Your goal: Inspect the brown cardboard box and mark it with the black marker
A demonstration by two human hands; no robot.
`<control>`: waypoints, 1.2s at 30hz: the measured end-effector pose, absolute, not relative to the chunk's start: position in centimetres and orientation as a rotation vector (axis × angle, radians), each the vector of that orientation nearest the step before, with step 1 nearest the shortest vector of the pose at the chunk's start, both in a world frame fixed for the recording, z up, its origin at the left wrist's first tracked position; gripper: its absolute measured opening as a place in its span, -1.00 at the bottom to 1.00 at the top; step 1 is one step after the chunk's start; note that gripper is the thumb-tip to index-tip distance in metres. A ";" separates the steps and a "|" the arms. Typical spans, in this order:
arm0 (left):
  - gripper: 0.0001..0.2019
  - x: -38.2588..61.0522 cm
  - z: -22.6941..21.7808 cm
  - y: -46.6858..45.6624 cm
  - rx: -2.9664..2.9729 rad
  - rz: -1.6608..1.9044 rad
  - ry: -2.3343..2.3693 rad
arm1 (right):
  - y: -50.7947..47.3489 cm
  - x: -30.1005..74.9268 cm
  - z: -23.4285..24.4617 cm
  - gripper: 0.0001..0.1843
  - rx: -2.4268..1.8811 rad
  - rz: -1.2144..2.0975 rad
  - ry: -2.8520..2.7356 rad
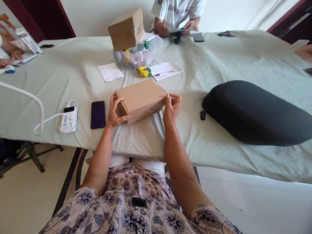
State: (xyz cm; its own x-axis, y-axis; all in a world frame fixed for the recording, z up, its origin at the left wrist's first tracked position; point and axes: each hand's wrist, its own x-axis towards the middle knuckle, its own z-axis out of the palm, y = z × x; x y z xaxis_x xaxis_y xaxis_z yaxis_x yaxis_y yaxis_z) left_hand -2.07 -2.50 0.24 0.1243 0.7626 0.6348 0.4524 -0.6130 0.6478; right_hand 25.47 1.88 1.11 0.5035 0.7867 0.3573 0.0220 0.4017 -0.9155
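The box (140, 99) is plain brown, like cardboard. It sits on a pale green cloth (73, 74). Left of the box lies a black phone (97, 114), and further left a white power bank (69, 119) with a white cable. Behind the box is a tape measure (143, 71) — yellow with some green. Right of the box rests a big black cushion (255, 112). The person's dress (136, 208) is light with dark blue flowers (a busy pattern).

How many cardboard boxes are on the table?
2. One flat box lies near the table edge, held between the left hand and right hand. Another box rests tilted on the plastic bowl.
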 end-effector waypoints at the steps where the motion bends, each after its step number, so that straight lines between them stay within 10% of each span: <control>1: -0.05 -2.1 0.1 -2.4 2.097 1.489 1.171 | 1.9 25.5 1.2 -0.40 -1.051 0.620 -0.912; 16: -0.40 -1.1 0.4 -2.3 1.705 1.809 1.270 | 1.5 23.9 0.7 -0.45 -1.041 0.811 -1.015; 36: -0.35 -2.0 0.3 -1.4 1.608 1.938 1.439 | 1.9 25.2 0.1 -0.49 -0.959 1.026 -1.330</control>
State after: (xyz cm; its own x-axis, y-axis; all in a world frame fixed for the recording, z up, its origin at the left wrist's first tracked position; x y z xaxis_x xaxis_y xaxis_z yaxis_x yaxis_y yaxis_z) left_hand -2.01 -1.40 0.28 -0.3648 0.7019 0.6117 0.3826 -0.4860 0.7858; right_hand 25.16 1.88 0.05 -0.0222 0.9578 0.2866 -0.0338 0.2858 -0.9577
